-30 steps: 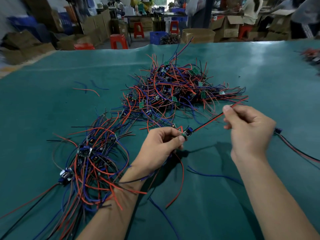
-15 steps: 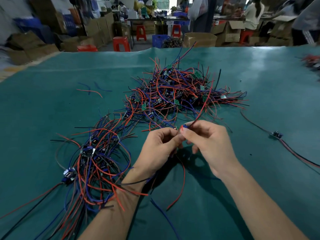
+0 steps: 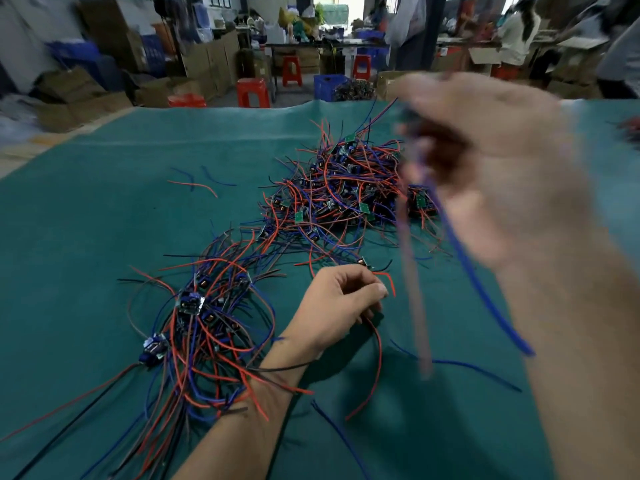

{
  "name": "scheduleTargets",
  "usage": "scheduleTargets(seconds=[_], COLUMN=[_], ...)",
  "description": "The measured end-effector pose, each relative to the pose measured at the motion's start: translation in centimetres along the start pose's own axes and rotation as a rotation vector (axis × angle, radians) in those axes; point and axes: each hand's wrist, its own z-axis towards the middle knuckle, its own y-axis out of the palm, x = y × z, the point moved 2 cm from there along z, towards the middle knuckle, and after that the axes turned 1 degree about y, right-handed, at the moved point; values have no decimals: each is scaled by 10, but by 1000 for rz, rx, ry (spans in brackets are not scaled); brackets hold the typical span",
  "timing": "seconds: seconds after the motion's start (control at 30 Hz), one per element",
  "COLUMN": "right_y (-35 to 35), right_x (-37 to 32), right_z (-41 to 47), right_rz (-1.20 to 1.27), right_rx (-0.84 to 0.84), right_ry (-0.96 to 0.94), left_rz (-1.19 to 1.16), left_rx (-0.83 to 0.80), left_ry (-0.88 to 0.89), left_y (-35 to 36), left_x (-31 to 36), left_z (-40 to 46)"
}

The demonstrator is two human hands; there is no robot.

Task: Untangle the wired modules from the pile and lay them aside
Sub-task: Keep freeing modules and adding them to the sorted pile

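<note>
A tangled pile of wired modules with red, blue and black leads and small green boards lies at the middle back of the green table. A second heap of modules spreads at the front left. My left hand rests low near the table, its fingers curled round red wires that trail beneath it. My right hand is raised close to the camera and blurred; it grips a module whose blue wire and a pale blurred wire hang down from it.
Loose blue and red wire pieces lie at the back left of the table. Another blue wire lies under my right arm. Beyond the table's far edge stand cardboard boxes, red stools, a blue crate and people working.
My right hand has lifted sharply from beside my left hand up towards the camera, carrying a module with its wires dangling. My left hand stays low, still holding red wires.
</note>
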Motion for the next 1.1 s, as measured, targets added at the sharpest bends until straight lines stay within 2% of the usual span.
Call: scheduleTargets(seconds=[0.1, 0.2, 0.3, 0.4, 0.47, 0.6, 0.7, 0.77, 0.87, 0.93, 1.0, 1.1], right_y=[60, 75, 32, -15, -31, -47, -69, -89, -115, -117, -107, -80], right_x=[24, 65, 97, 121, 135, 142, 132, 117, 93, 87, 92, 107], right_z=[18, 28, 37, 28, 19, 14, 13, 10, 1, -9, -22, -38], right_rz=[-301, -807, -1239, -1347, -1351, -1199, -999, -785, -281, 48, 262, 356], right_rx=[-270, -471, -357, -251, -252, -164, -1, 192, 439, 449, 369, 255], right_ry=[130, 203, 241, 435, 468, 407, 391, 335, 286, 331, 417, 526], left_rz=[18, 42, 27, 0, -38, -51, -87, -101, -116, -113, -123, -164], left_rx=[29, 45, 47, 69, 73, 101, 124, 141, 144, 143, 137, 108], left_ry=[-26, -17, -15, -12, -8, -18, -32, -39, -25, -2, 12, 14], left_y=[1, 0, -1, 0, 0, -1, -2, -2, -3, -2, -2, -1], left_x=[1, 3, 4, 6, 5, 5, 3, 0, -2, -2, -1, 2], left_z=[-1, -2, -1, -1, -1, -2, 0, 1, 2, 2, 2, 1])
